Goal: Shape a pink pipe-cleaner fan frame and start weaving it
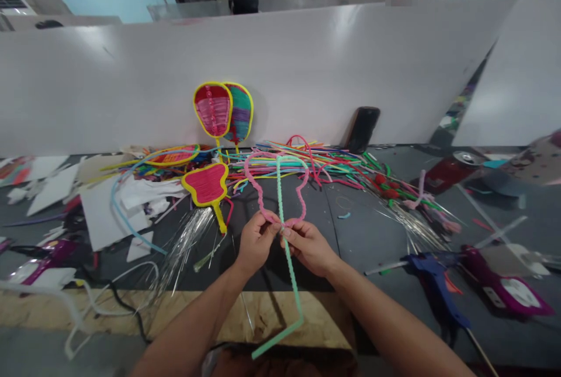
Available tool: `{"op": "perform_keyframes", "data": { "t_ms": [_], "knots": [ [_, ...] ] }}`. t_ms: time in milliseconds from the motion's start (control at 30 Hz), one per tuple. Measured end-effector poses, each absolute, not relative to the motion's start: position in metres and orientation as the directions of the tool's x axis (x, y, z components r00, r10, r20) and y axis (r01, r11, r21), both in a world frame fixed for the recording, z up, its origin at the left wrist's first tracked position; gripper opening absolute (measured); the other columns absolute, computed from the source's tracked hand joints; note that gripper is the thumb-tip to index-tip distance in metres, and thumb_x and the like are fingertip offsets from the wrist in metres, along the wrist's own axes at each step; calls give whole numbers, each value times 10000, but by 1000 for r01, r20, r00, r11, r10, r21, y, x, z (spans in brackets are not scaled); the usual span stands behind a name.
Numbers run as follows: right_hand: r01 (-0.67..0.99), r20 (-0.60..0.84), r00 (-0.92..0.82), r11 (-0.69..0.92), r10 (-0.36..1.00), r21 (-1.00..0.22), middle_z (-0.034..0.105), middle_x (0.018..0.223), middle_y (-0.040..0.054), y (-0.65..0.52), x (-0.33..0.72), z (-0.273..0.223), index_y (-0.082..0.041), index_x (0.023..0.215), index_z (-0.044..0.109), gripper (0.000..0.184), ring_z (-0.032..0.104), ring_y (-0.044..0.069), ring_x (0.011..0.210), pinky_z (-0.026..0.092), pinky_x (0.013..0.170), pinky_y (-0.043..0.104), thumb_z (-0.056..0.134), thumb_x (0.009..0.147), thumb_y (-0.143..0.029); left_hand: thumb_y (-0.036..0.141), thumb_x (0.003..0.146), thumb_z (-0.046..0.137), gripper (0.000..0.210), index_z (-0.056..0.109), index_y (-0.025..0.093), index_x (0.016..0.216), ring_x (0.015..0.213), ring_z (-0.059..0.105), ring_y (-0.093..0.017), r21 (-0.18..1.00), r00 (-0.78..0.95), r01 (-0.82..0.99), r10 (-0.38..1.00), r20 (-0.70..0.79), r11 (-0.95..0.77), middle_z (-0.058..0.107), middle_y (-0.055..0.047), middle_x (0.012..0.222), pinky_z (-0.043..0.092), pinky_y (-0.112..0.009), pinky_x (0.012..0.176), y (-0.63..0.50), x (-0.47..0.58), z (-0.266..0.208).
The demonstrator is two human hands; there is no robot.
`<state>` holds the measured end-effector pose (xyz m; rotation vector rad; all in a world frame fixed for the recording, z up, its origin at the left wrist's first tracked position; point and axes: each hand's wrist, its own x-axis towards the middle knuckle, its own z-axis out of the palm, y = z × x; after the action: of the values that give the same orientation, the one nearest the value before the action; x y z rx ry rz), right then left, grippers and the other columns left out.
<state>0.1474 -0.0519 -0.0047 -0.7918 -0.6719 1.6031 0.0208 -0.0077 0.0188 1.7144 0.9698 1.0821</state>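
Note:
A pink pipe cleaner (256, 186) is bent into a wavy, fan-shaped outline. A long mint-green pipe cleaner (290, 269) runs up its middle to the top edge, and its lower end bends off towards me. My left hand (258, 241) pinches the bottom of the pink outline, left of the crossing. From the right, my right hand (310, 246) pinches the same crossing with thumb and fingers, the green stem passing between the hands. Left of them lies a small pink fan (205, 185) with a yellow rim and handle.
Behind lie heaped coloured pipe cleaners (337, 161). Two finished fans (213, 109) and a phone (363, 128) lean on the white partition (298, 61). Thin wires (186, 242) and white card (109, 213) are left; a blue glue gun (438, 289) and red can (453, 171) right.

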Motion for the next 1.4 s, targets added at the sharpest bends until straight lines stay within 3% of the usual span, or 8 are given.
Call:
{"op": "perform_keyframes", "data": {
  "t_ms": [133, 267, 533, 733, 833, 1033, 1267, 1400],
  "knots": [
    [-622, -138, -103, -172, 985, -764, 582, 561, -39, -51, 147, -5, -177, 775, 617, 234, 458, 48, 454, 361, 454, 175, 746, 666, -340, 290, 781, 552, 127, 572, 170, 746, 630, 513, -118, 944, 321, 142, 916, 241, -299, 575, 6, 704, 405, -223, 605, -9, 21, 15],
    [-638, -62, 23, -33, 998, -769, 597, 637, -38, -49, 148, -5, -202, 798, 626, 196, 491, 51, 485, 383, 476, 179, 736, 682, -314, 329, 789, 559, 160, 574, 171, 774, 623, 491, -113, 978, 297, 74, 940, 166, -196, 562, 16, 684, 398, -215, 606, -8, 21, 12],
    [-482, 63, 162, 135, 985, -866, 602, 688, -14, -47, 153, -4, -216, 736, 655, 144, 502, 92, 548, 432, 536, 240, 744, 652, -292, 369, 786, 582, 195, 549, 177, 797, 618, 518, -117, 979, 381, -200, 924, 31, 50, 551, 20, 656, 423, -235, 634, -18, 33, 14],
    [-317, 243, 260, 320, 935, -893, 605, 726, 7, -49, 157, 3, -226, 705, 656, 46, 534, 127, 662, 445, 612, 265, 693, 703, -254, 348, 760, 614, 186, 569, 168, 777, 847, 542, -132, 975, 261, -224, 964, 50, 10, 567, -38, 997, 425, -233, 781, -25, 46, 22],
    [-276, 274, 304, 360, 912, -891, 614, 727, 9, -49, 157, 3, -228, 703, 657, 31, 546, 134, 688, 447, 659, 280, 677, 717, -247, 359, 759, 602, 203, 569, 172, 830, 833, 545, -132, 973, 229, -225, 973, 10, 43, 564, -49, 1040, 435, -239, 767, -28, 52, 25],
    [-279, 221, 315, 313, 923, -908, 624, 726, 13, -49, 157, 2, -216, 693, 644, 75, 554, 141, 688, 459, 673, 289, 686, 697, -279, 320, 790, 566, 149, 542, 177, 821, 793, 533, -133, 980, 195, -184, 975, 109, -72, 551, -43, 971, 438, -233, 733, -28, 54, 20],
    [-254, 247, 306, 329, 919, -910, 623, 723, 4, -47, 156, 1, -222, 689, 641, 54, 556, 138, 693, 463, 705, 296, 673, 710, -259, 242, 824, 509, 112, 533, 183, 732, 866, 523, -163, 934, 137, 87, 933, 334, -347, 535, -38, 908, 401, -268, 805, -23, 49, 23],
    [-274, 202, 327, 297, 923, -915, 627, 728, 5, -46, 156, -4, -217, 691, 638, 92, 555, 139, 700, 462, 705, 292, 695, 693, -290, 241, 808, 528, 84, 559, 189, 749, 872, 533, -180, 915, 117, 140, 924, 365, -379, 560, -40, 877, 392, -297, 838, -21, 48, 25]
  ]
}}
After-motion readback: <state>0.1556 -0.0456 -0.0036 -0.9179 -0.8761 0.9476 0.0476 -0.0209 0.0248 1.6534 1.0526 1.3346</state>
